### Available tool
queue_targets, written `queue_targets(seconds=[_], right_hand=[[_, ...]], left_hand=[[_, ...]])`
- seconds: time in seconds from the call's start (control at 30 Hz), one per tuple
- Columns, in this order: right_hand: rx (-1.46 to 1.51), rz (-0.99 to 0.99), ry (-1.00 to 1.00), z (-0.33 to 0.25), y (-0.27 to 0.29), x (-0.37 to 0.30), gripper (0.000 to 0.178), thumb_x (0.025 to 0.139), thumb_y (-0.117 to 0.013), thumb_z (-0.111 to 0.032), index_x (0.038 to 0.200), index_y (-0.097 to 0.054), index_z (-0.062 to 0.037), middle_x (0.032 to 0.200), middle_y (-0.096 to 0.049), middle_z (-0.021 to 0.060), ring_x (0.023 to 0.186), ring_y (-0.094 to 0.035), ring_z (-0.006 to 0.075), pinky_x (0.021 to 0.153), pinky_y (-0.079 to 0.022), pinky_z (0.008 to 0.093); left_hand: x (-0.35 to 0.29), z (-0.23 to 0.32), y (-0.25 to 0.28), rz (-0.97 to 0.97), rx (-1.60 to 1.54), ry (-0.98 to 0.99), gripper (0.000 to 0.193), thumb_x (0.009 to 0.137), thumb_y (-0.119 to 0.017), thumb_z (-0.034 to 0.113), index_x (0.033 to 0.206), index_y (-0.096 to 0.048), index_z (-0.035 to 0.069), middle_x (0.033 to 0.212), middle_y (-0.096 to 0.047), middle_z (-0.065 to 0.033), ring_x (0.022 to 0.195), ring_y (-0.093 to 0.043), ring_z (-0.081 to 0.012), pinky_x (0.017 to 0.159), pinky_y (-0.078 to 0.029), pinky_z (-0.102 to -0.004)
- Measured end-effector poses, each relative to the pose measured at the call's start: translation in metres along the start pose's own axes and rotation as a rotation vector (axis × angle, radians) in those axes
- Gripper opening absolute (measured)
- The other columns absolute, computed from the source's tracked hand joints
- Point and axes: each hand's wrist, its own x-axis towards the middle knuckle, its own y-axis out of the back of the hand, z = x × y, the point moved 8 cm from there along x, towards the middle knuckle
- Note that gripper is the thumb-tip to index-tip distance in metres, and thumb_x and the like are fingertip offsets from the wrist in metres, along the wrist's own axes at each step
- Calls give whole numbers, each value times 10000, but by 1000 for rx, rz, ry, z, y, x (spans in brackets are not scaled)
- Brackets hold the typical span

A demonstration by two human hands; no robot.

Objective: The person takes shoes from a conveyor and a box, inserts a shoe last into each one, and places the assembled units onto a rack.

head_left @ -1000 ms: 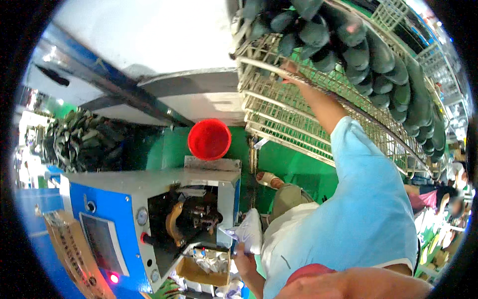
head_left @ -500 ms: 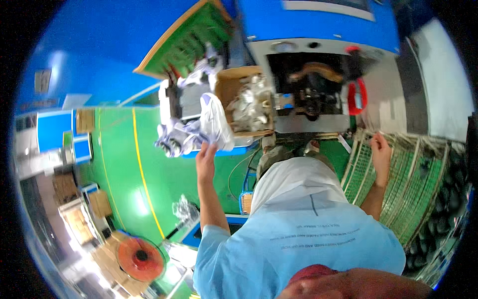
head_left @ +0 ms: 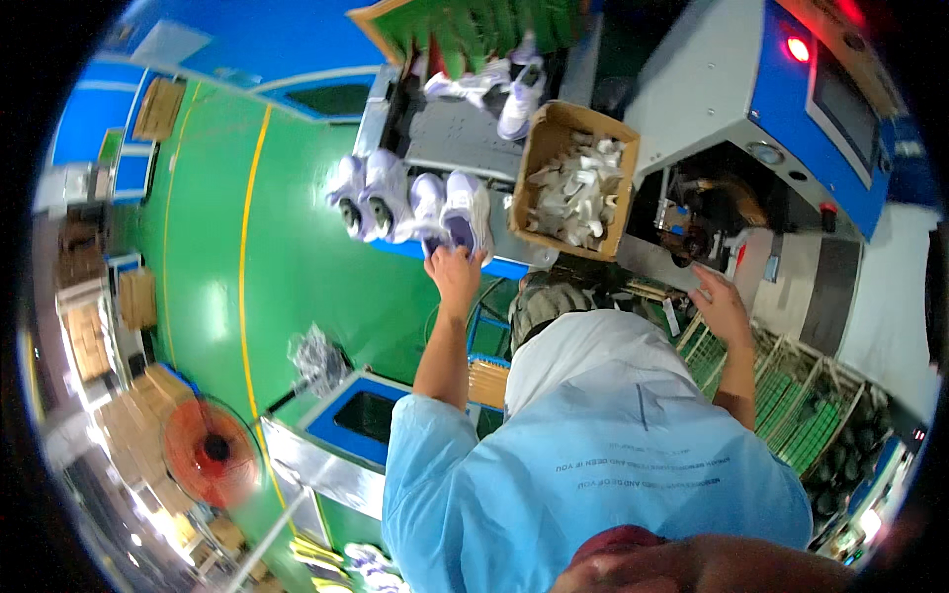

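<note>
My left hand [head_left: 457, 275] grips the heel collar of a white and lavender sneaker [head_left: 469, 210], whose toe points away from me. That sneaker rests at the near end of a conveyor [head_left: 455, 138], beside several similar sneakers [head_left: 381, 193] in a row to its left. Empty, with its fingers apart, my right hand [head_left: 722, 304] hovers at the front edge of a blue and grey machine [head_left: 707, 104]. Dark metal parts [head_left: 687, 222] show inside the machine's opening. Between the hands stands a cardboard box [head_left: 525, 203] filled with small white plastic-looking pieces [head_left: 583, 183].
Green strip curtains [head_left: 474, 35] hang over the conveyor's far end, with more sneakers [head_left: 521, 99] beneath. A wire rack [head_left: 791, 395] stands by my right arm. To the left are an orange fan [head_left: 211, 450], a blue-topped cart [head_left: 346, 420] and stacked cartons [head_left: 138, 400].
The view has turned. My left hand has set the sneaker down alongside the others while still gripping it. My right hand has gone from above the wire rack to the machine's front, its fingers spreading.
</note>
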Motion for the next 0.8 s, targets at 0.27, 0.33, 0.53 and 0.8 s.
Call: queue_targets(seconds=[0.27,0.33,0.53,0.8], right_hand=[[-139,57,260,-42,22,30,509,981,-641,-211,1468,-530,-113,1314,-643,139,1097,-643,261,932,-513,379],[-121,72,269,-57,27,34,501,993,-621,-212,1473,-524,-109,1356,-616,144,1142,-622,270,955,-502,389],[-256,-87,454,-61,-12,43,502,1019,-573,-245,1494,-497,-99,1486,-529,151,1305,-541,340,1075,-439,454],[-137,109,838,-95,-1,27,331,960,-662,-139,1271,-677,-29,1254,-689,179,1168,-657,323,987,-515,406]], left_hand=[[-123,-111,69,-167,-109,192,437,860,-688,520,918,-768,95,874,-698,-158,915,-662,-351,889,-489,-483],[-202,-154,83,-133,-99,235,450,849,-695,531,940,-772,97,901,-691,-152,898,-661,-355,855,-507,-476],[-514,-295,178,18,204,884,517,794,-738,551,909,-767,48,913,-725,-156,857,-682,-362,796,-538,-463],[-519,-296,194,803,349,1493,367,952,-528,253,1131,-657,-39,1121,-681,-266,1014,-667,-419,904,-528,-484]])
